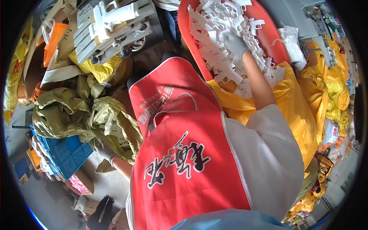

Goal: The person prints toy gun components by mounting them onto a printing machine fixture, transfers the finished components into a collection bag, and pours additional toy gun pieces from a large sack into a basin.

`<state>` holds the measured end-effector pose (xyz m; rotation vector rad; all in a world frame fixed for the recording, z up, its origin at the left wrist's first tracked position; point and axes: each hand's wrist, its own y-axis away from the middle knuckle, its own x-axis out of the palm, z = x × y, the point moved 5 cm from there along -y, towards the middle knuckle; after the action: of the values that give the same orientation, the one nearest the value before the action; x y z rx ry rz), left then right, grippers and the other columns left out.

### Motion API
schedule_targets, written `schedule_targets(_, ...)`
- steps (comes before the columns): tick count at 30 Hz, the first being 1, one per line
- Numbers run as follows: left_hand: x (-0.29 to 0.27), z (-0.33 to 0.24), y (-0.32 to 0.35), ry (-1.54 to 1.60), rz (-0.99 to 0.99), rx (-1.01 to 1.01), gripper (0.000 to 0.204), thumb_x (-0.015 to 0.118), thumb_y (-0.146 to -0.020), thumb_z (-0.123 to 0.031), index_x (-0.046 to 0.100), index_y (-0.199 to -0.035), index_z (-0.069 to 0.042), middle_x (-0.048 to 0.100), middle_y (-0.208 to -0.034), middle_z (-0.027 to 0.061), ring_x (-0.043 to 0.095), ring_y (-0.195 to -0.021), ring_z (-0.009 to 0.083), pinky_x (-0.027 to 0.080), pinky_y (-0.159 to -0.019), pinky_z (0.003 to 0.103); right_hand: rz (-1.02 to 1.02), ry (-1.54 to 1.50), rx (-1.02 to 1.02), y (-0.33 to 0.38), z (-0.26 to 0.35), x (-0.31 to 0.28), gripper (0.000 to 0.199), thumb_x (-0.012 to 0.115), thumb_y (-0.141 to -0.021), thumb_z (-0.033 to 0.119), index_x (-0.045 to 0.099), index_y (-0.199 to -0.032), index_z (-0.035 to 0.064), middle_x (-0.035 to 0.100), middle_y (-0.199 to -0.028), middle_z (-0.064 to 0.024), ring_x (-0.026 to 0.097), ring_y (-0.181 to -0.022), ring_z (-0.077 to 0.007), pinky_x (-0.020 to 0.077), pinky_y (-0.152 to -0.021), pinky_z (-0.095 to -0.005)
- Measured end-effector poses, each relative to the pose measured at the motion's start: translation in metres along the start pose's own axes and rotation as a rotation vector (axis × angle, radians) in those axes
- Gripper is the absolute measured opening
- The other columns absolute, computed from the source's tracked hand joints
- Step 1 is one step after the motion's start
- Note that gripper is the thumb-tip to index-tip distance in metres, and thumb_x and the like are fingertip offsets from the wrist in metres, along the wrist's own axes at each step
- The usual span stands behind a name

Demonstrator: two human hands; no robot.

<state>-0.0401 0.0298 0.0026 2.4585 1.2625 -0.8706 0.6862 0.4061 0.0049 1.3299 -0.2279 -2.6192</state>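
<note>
A red tub (268, 28) at the top holds a heap of white plastic parts (214, 34). My right hand (234, 44), in a pale glove, lies on top of that heap with its fingers sunk among the pieces; whether it grips any is hidden. My left hand (103, 150), in a dark glove, is low at my left side, against the edge of a crumpled olive-green sack (111, 122). Its fingers are partly hidden by the cloth. My red apron (184, 145) fills the middle of the view.
A stack of grey-white moulded plastic frames (111, 27) lies at the top left on yellow sacks (96, 69). A yellow sack (299, 111) spreads under the tub at right. A blue crate (69, 153) sits lower left, and a grey machine (322, 34) stands top right.
</note>
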Motion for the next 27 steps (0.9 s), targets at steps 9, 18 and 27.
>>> schedule_targets(9, 0.108, -0.161, 0.031, -0.300, 0.311, 0.157, 0.031, 0.054, -0.091, -0.018, 0.062, -0.113, 0.001, 0.067, -0.106, 0.0137, 0.063, -0.089, 0.0207, 0.048, -0.082, 0.030, -0.156, 0.611, -0.257, 0.036, 0.021, 0.098, 0.031, 0.052, -0.088, 0.021, 0.053, -0.117, 0.0116, 0.058, -0.112, -0.0096, 0.063, -0.090, -0.0291, 0.0503, -0.077, -0.0423)
schedule_targets(18, 0.148, -0.164, 0.036, -0.438, 0.461, 0.372, 0.037, 0.051, -0.094, -0.025, 0.060, -0.114, 0.005, 0.064, -0.111, 0.0179, 0.063, -0.099, 0.0268, 0.048, -0.088, 0.034, -0.307, 0.426, -0.178, 0.004, 0.054, 0.117, 0.023, 0.054, -0.082, 0.017, 0.056, -0.104, 0.0123, 0.057, -0.101, -0.0160, 0.063, -0.079, -0.0309, 0.0512, -0.065, -0.0397)
schedule_targets(27, 0.160, -0.198, 0.006, -0.129, 0.464, 0.684, 0.031, 0.059, -0.090, -0.023, 0.065, -0.108, 0.001, 0.066, -0.107, 0.0155, 0.064, -0.094, 0.0257, 0.050, -0.082, 0.037, -0.233, -0.021, -0.014, 0.071, -0.004, 0.071, 0.038, 0.064, -0.078, 0.028, 0.054, -0.110, 0.0108, 0.056, -0.104, -0.0209, 0.063, -0.083, -0.0390, 0.0508, -0.072, -0.0453)
